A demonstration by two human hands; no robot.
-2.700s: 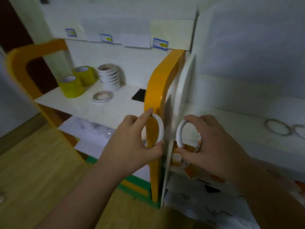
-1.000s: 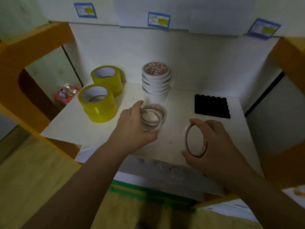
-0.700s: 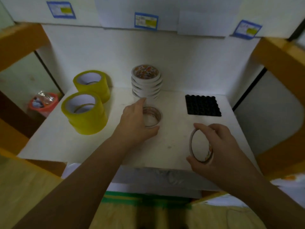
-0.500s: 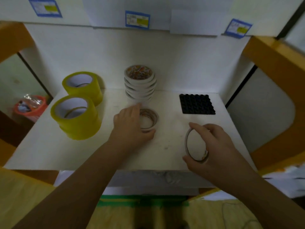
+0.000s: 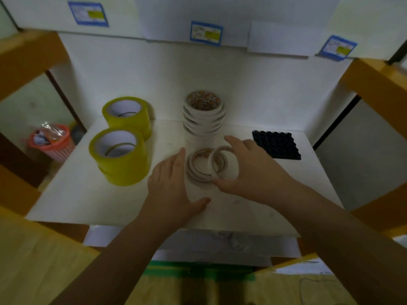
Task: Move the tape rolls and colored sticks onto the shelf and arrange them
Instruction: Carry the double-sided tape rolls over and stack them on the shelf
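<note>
left hand (image 5: 174,186): open, palm down on the white shelf (image 5: 88,194), fingers resting just beside the flat rolls, gripping nothing.
right hand (image 5: 248,170): pinched on a thin white tape roll (image 5: 222,161), thumb at the near rim, fingers over the far rim; the roll is tilted and overlaps the flat rolls from the right.
flat rolls (image 5: 198,166): a short pile of thin tape rings lying on the shelf between the two hands, just in front of the tall stack.
step in hand: looks like setting the held roll onto this short pile.
doing it well: level the roll first, centre it over the ring below, lower the near edge and then let the far edge drop; let the left hand brace the pile's side so it doesn't slide.
yellow rolls: near one (image 5: 119,156) and far one (image 5: 126,116) stand upright at the left, well clear.
tall stack (image 5: 203,115): thin rolls piled near the back wall; keep knuckles off it, it may topple.
black mat (image 5: 276,144): right rear, flat.
colored sticks: none visible.
</note>
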